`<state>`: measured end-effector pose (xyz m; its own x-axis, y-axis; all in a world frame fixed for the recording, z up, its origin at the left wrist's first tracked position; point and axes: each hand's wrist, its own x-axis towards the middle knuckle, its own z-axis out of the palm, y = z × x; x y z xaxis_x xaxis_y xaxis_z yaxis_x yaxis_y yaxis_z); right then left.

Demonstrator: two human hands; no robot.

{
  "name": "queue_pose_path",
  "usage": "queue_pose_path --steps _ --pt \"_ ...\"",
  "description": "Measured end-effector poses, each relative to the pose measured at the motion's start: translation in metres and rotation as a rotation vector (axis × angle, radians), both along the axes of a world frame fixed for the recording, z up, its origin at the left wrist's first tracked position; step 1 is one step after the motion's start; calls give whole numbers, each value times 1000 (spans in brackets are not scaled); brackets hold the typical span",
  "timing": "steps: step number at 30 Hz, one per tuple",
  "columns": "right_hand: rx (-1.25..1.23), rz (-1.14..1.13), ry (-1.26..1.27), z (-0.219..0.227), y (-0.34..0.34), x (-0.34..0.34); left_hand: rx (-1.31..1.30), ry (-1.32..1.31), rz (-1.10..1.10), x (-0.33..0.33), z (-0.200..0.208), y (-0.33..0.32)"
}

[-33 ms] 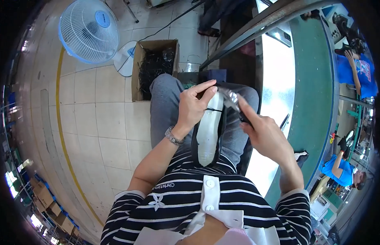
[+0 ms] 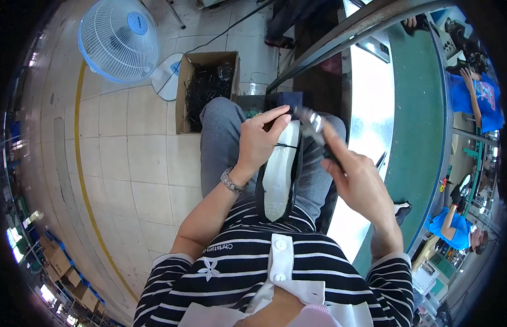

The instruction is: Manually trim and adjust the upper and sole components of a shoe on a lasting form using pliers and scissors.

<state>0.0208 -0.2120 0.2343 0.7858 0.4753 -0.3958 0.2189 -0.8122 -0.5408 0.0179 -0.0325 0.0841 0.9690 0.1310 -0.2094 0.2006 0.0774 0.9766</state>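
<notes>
Across my lap, sole side up, lies a shoe on its last (image 2: 278, 177), with a pale bottom, a black upper around its edge and a thin black strip across it. My left hand (image 2: 259, 140) grips the far end, thumb and forefinger pinching the black edge there. What looks like lasting pincers (image 2: 312, 120), shiny metal with dark handles, sits in my right hand (image 2: 358, 179). Their head is blurred by motion, close to the shoe's far end beside my left fingertips. Whether the jaws touch the edge is hard to see.
Beyond my left knee stands a cardboard box (image 2: 181, 103) of black scraps, beside a white-and-blue fan (image 2: 118, 41). A green bench (image 2: 414, 109) with a bright metal strip (image 2: 368, 125) runs along my right; a dark shoe (image 2: 403, 212) lies there. People in blue work farther right.
The pincers' head and my right hand have shifted slightly, the head a little up and to the right. My left hand and the shoe stay almost where they were.
</notes>
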Motion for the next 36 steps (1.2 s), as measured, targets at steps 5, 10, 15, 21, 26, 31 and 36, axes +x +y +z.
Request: queue_pose_path --steps 5,10,15,21,26,31,36 --pt "-185 -56 -252 -69 11 -9 48 -56 -6 1 0 -5" --pt "-59 9 -233 -35 11 2 43 -53 -15 -1 -9 1" --pt "-71 -131 -251 -77 15 -14 5 -95 -24 -1 -8 -4" --pt "28 -11 -348 -45 18 -9 14 -45 -40 -3 -9 4" --pt "-128 -59 -171 -78 10 -9 1 21 -116 2 -3 6" --pt "220 -465 -133 -74 -23 -36 -231 55 -165 -2 -2 12" --pt "-165 -936 -133 -117 -80 -26 -432 94 -137 -38 -12 19"
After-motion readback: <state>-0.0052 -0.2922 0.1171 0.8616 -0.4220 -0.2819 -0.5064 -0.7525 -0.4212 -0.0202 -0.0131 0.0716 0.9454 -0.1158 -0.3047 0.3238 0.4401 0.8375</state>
